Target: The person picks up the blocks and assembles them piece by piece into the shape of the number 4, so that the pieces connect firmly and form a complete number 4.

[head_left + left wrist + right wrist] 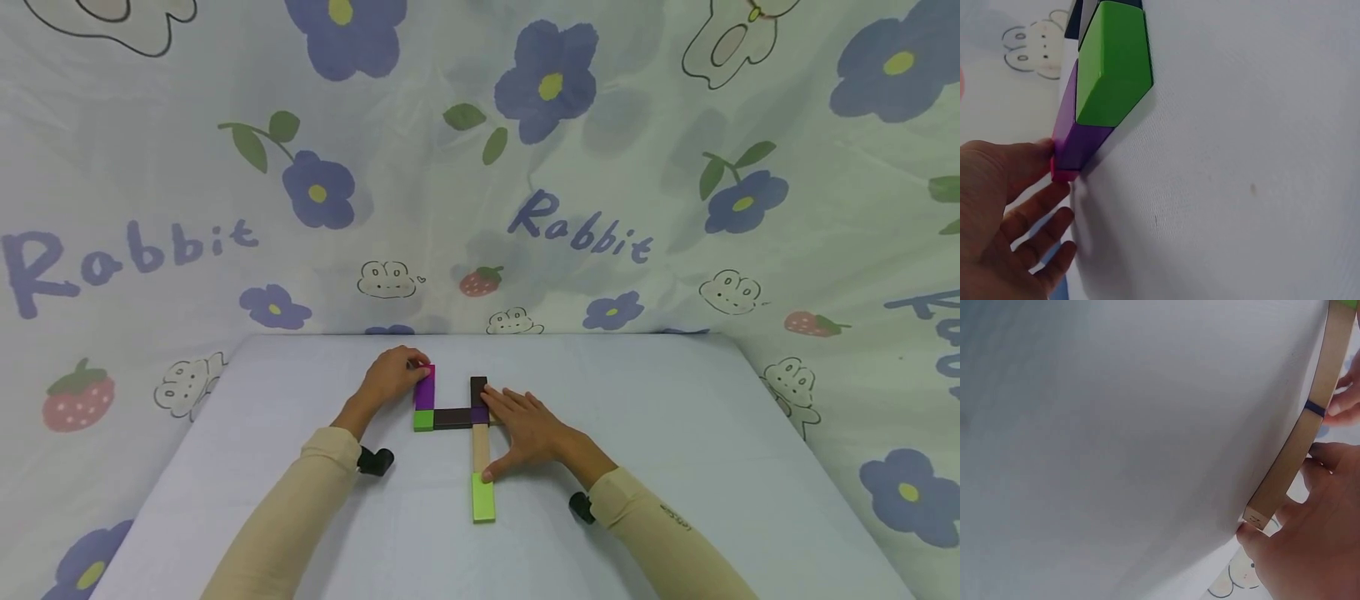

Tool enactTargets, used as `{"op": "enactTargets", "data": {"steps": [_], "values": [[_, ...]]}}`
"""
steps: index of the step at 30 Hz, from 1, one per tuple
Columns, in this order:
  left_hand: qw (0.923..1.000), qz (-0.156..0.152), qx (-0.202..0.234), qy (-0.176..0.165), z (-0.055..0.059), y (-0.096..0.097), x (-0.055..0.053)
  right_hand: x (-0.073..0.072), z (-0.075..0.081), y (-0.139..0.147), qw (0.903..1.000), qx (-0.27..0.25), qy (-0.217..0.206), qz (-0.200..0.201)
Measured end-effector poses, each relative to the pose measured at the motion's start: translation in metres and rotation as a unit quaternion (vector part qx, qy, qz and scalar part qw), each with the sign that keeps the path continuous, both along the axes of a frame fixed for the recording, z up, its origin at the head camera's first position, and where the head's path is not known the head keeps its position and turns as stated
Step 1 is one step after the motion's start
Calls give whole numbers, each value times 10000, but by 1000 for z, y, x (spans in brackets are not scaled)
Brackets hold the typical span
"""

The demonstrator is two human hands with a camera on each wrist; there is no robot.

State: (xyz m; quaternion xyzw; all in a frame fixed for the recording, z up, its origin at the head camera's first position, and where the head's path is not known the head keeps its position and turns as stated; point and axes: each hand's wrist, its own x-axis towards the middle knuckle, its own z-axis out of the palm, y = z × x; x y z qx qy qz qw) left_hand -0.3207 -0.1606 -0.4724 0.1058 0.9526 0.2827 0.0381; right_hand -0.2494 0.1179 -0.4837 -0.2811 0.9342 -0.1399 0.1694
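In the head view, coloured blocks lie joined in a figure-four shape. My left hand (pixel 393 372) pinches the magenta block (pixel 1063 175) at the far end of the left column, its other fingers loose. A purple block (pixel 425 395) and a green block (pixel 423 420) continue that column. A dark brown block (pixel 452 418) runs across to the stem. My right hand (pixel 531 429) spreads its fingers along the stem's right side, fingertips at the dark block (pixel 477 390), thumb at the lime-green block (pixel 483 498). Between these lie a small purple block (pixel 479 415) and a pale wooden block (pixel 481 448).
White cloth covers the table (pixel 652 400). A patterned curtain (pixel 420 167) with flowers and rabbits hangs behind and around it. Black wrist cameras (pixel 377 461) show beside both sleeves. Wooden block sides (pixel 1285 459) with a dark blue band cross the right wrist view.
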Motion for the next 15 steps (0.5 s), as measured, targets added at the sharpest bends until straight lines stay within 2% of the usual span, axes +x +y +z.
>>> {"op": "enactTargets", "data": {"steps": [15], "values": [[9999, -35, 110, 62, 0, -3, 3, 5, 2, -1, 10000, -54, 7, 1]]}}
